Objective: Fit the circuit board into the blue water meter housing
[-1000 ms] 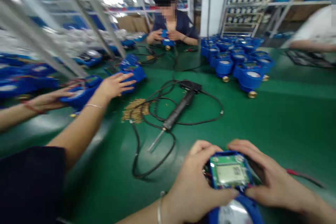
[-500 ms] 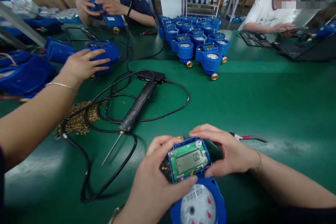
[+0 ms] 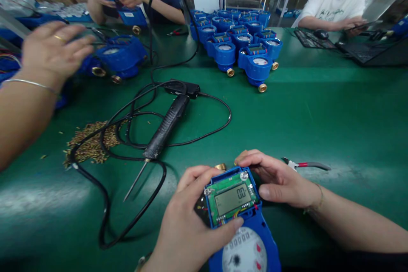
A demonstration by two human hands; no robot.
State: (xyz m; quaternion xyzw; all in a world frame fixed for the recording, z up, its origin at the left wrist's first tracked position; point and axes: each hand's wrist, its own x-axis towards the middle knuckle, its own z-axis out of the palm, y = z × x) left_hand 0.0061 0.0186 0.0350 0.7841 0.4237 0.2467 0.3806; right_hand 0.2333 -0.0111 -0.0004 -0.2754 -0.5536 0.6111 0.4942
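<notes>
A blue water meter (image 3: 268, 242) lies tilted in front of me, its white dial facing up. Its opened upper housing shows a green circuit board (image 3: 213, 193) with a display (image 3: 233, 200) reading about 0.0. My left hand (image 3: 188, 216) grips the meter's left side, thumb across the strip between display and dial. Fingers and thumb of my right hand (image 3: 282, 180) close on the housing's upper right corner and right edge. A brass fitting (image 3: 220, 166) shows behind the housing. The meter's lower end is cut off by the frame.
A corded black electric screwdriver (image 3: 167, 127) lies left of the meter near a heap of small brass screws (image 3: 92, 140). Cutting pliers (image 3: 306, 165) lie at right. Several blue meters (image 3: 225, 53) stand behind. Another person's hand (image 3: 54, 51) reaches in from the left; two people sit opposite.
My right thumb has shifted right along the housing's edge, and the meter has moved slightly right. The other person's hand at left has drawn back from a blue meter.
</notes>
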